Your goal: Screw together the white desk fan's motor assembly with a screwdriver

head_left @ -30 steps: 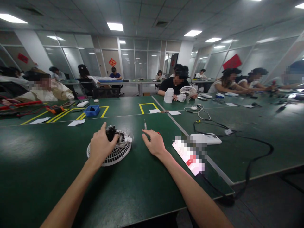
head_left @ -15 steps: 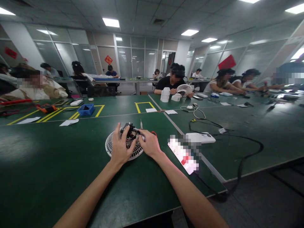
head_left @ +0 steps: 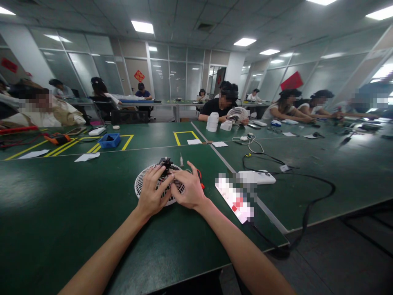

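A round white fan grille (head_left: 140, 185) lies on the green table, with a black motor assembly (head_left: 167, 162) and wires on top of it. My left hand (head_left: 151, 190) is curled over the assembly's left side, its fingertips against it. From the right, my right hand (head_left: 189, 188) pinches close to the left fingertips, its index finger and thumb closed and another finger raised. Whatever small part lies between the right fingertips is hidden. Just behind the grille is a thin screwdriver (head_left: 181, 160). A red-handled tool (head_left: 202, 180) shows partly behind my right hand.
To the right lie a lit phone (head_left: 233, 200), a white power bank (head_left: 258, 177) and a black cable (head_left: 319, 180). Further off are a blue bin (head_left: 110, 140), paper slips (head_left: 87, 157) and white fan parts (head_left: 212, 122). Co-workers sit around the tables.
My right hand has shifted inward and lower over the grille, with a finger now raised. The left fingers have drawn lower and closer together, baring more of the black assembly.
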A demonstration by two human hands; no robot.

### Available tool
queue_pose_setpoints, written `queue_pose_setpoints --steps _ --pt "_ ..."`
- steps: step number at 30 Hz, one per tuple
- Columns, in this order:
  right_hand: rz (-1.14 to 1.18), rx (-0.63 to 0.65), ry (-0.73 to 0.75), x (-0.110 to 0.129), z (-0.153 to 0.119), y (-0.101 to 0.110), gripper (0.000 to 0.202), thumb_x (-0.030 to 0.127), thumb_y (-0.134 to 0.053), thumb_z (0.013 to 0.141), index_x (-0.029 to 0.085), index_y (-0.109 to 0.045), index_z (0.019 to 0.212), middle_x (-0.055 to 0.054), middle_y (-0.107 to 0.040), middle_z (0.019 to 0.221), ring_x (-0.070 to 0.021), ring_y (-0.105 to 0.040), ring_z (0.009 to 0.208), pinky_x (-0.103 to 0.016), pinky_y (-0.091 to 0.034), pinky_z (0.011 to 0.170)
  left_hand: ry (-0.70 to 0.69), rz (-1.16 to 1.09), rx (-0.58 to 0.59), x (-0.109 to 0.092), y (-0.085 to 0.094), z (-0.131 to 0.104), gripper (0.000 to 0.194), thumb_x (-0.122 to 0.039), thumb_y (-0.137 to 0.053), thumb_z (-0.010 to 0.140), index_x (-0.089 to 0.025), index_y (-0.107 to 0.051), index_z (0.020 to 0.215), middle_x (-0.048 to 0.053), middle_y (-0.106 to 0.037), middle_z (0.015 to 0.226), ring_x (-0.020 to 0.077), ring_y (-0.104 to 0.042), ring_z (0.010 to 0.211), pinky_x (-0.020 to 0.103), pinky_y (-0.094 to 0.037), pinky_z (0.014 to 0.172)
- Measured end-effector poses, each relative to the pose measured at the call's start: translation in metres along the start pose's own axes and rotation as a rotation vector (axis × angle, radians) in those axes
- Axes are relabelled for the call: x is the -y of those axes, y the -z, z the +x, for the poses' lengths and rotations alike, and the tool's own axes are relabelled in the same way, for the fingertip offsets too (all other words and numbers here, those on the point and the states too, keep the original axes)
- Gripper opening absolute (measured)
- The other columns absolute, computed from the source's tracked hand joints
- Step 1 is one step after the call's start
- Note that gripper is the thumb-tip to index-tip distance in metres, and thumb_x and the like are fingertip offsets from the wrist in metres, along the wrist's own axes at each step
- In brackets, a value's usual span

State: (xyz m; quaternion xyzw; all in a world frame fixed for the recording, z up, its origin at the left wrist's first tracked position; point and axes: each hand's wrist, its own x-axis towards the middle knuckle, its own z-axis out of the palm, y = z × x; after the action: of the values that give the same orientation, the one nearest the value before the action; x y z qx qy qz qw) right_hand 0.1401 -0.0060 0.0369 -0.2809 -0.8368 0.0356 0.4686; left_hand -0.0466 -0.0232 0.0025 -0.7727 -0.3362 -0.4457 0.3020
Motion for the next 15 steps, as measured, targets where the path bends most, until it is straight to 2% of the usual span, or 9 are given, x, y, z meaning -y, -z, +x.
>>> queue_pose_setpoints --steps 6,15 --pt "0.028 0.106 0.027 0.008 -0.003 -0.002 0.027 0.039 -0.057 0.096 0.021 -0.073 0.108 -0.01 -0.079 0.119 -0.0255 -0.069 0.122 -0.058 -0.005 0.13 0.026 -0.002 -0.04 0.007 0.001 -0.004 0.06 -0.02 -0.066 0.093 -0.023 -0.051 0.151 0.019 -0.06 0.142 0.0345 -0.051 0.141 0.055 -0.047 0.114" --pt "0.029 0.176 0.068 0.014 -0.003 -0.006 0.032 0.048 -0.063 0.095 0.02 -0.073 0.109 -0.01 -0.078 0.12 -0.0251 -0.07 0.117 -0.058 0.001 0.131 0.049 -0.067 -0.102 0.004 0.003 0.0 0.044 -0.015 -0.068 0.091 -0.023 -0.063 0.135 0.01 -0.074 0.116 0.0275 -0.064 0.122 0.046 -0.054 0.104"
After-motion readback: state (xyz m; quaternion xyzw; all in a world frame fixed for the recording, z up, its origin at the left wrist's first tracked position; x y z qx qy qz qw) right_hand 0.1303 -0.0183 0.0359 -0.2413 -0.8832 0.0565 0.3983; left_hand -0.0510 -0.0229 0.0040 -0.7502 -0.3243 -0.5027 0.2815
